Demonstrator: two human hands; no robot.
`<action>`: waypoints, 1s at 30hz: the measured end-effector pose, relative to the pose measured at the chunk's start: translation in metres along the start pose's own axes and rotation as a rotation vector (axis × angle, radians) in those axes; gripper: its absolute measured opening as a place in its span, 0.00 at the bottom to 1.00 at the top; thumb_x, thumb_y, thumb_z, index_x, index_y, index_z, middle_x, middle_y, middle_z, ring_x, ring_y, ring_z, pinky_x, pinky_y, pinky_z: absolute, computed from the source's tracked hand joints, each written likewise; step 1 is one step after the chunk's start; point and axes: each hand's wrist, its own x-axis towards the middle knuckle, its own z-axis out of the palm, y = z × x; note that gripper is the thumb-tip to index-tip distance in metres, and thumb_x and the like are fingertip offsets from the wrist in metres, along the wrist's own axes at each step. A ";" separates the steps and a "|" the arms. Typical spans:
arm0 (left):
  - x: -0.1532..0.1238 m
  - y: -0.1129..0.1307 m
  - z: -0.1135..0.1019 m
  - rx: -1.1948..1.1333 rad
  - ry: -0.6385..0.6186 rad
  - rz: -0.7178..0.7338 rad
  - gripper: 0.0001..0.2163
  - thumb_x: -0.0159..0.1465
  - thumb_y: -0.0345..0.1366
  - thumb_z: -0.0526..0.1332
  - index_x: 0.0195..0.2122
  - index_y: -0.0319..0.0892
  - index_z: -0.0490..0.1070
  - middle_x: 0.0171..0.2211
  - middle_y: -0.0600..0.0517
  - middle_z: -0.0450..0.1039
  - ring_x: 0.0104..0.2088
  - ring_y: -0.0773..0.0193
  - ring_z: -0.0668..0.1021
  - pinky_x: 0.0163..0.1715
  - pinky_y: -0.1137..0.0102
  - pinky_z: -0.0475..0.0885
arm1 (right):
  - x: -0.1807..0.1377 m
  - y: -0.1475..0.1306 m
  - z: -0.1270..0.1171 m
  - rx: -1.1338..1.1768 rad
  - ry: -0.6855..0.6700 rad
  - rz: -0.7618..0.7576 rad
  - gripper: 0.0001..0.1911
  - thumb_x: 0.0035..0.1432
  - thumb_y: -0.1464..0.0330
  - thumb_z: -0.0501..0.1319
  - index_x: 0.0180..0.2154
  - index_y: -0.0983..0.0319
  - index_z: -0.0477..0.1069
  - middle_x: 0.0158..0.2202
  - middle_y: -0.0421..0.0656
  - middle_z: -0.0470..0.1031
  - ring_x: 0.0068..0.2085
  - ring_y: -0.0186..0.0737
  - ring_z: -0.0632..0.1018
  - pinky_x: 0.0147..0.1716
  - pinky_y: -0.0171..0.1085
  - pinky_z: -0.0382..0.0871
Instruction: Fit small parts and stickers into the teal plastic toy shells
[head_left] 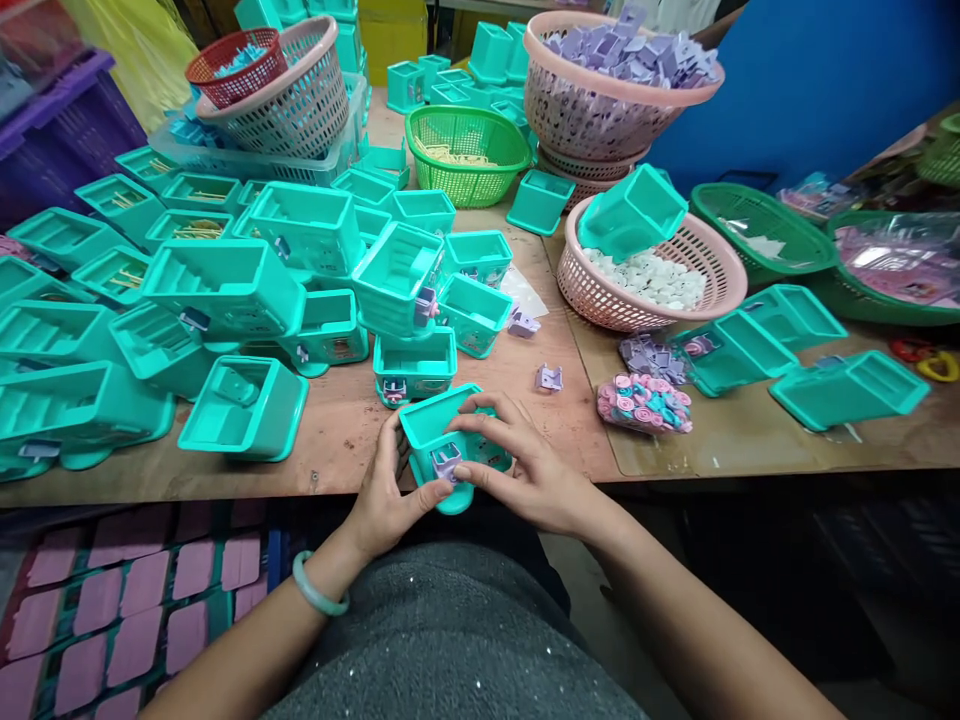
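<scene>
At the table's front edge I hold a turquoise plastic box (431, 420), tilted toward me. My left hand (390, 495) grips its left side, with the thumb by a small purple plastic piece (446, 461) on the box's near face. My right hand (529, 460) curls over the right side, fingers at the rim and thumb at the purple piece. Part of the box is hidden under those fingers. A loose purple piece (549, 378) lies on the wood beyond, and another purple piece (523, 322) lies farther back.
Many turquoise boxes (225, 285) crowd the left, some stacked. On the right are a pink basket (574, 290) of white parts, a bag of pink and blue swirled pieces (645, 404) and more boxes (851, 390). A green basket (469, 185) and a heaped pink basket (544, 110) stand behind.
</scene>
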 end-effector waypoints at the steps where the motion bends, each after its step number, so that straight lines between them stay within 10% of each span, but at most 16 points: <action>1: -0.001 -0.002 0.000 0.030 -0.008 0.006 0.39 0.59 0.46 0.72 0.65 0.46 0.50 0.65 0.38 0.63 0.65 0.45 0.69 0.63 0.51 0.68 | -0.004 0.002 0.000 -0.018 0.010 -0.024 0.15 0.65 0.62 0.65 0.53 0.52 0.72 0.60 0.47 0.67 0.62 0.49 0.70 0.61 0.55 0.69; 8: 0.001 -0.007 -0.009 0.224 -0.013 0.033 0.50 0.52 0.47 0.77 0.69 0.48 0.47 0.70 0.38 0.54 0.70 0.42 0.61 0.68 0.48 0.59 | -0.027 0.017 0.005 -0.136 0.055 -0.172 0.34 0.66 0.67 0.64 0.69 0.49 0.55 0.68 0.51 0.60 0.68 0.55 0.65 0.63 0.61 0.67; 19: 0.009 0.012 -0.005 -0.031 0.014 -0.056 0.29 0.59 0.47 0.71 0.58 0.47 0.62 0.55 0.45 0.76 0.54 0.49 0.79 0.52 0.59 0.76 | -0.025 0.014 0.010 -0.235 0.178 -0.219 0.29 0.63 0.64 0.66 0.63 0.48 0.60 0.67 0.50 0.58 0.69 0.60 0.61 0.62 0.65 0.65; 24: 0.008 0.003 -0.007 0.086 0.014 0.057 0.30 0.58 0.43 0.74 0.59 0.48 0.63 0.58 0.46 0.73 0.58 0.50 0.76 0.58 0.58 0.71 | -0.042 0.007 0.026 -0.533 0.355 -0.193 0.22 0.58 0.61 0.71 0.51 0.50 0.69 0.43 0.46 0.75 0.46 0.52 0.76 0.49 0.57 0.74; 30: 0.001 -0.013 -0.007 0.416 0.072 0.230 0.37 0.51 0.44 0.77 0.60 0.49 0.64 0.55 0.45 0.74 0.56 0.47 0.77 0.56 0.53 0.73 | -0.051 0.000 0.038 -0.308 0.294 -0.048 0.14 0.63 0.70 0.65 0.50 0.58 0.68 0.39 0.45 0.78 0.39 0.44 0.80 0.36 0.43 0.78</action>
